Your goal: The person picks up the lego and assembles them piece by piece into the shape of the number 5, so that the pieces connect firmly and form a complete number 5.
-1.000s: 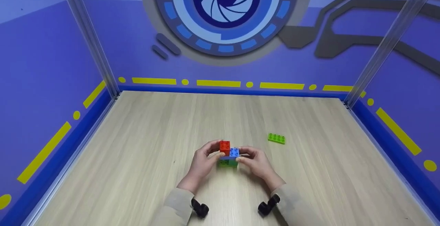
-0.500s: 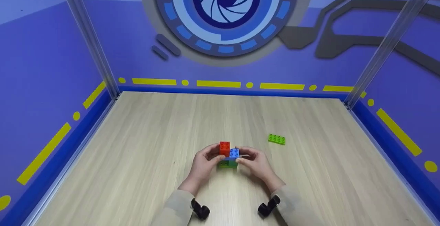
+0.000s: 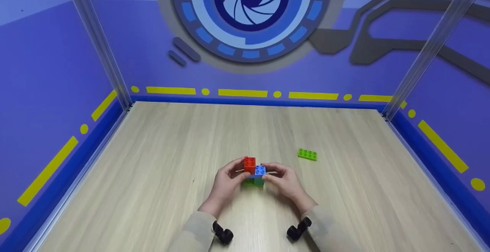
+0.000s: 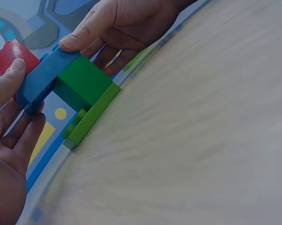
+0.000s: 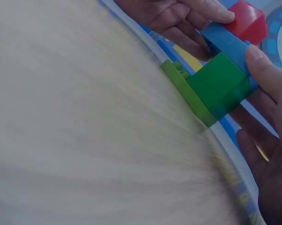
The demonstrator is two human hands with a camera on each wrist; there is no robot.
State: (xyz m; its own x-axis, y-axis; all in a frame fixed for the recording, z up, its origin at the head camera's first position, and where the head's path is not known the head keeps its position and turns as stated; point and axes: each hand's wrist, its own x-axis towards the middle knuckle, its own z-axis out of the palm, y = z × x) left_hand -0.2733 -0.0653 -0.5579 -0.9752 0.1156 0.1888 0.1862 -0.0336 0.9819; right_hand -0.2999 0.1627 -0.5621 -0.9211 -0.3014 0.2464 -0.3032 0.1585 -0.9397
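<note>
Both hands hold one brick stack (image 3: 253, 171) between them, at the near middle of the table (image 3: 172, 148). The left hand (image 3: 226, 183) is bent around the left side, its gap only as wide as the bricks. Its thumb lies where the red brick (image 3: 250, 164) meets the blue brick (image 3: 260, 170), and its fingers go behind. The right hand (image 3: 285, 181) pinches the right end of the blue brick, thumb on the near side; its lower fingers hang loose, away from the bricks.

The stack is upright. At the bottom is a lime plate (image 4: 96, 117), touching the table as far as I can see; a green block (image 5: 220, 79) sits on its right half. The blue brick goes across above, and the red one is on its left half.

The forearms come from the near edge, in beige sleeves (image 3: 197, 227), and the hands turn inward to each other. Farther and to the right, a loose lime plate (image 3: 307, 154) lies alone.
</note>
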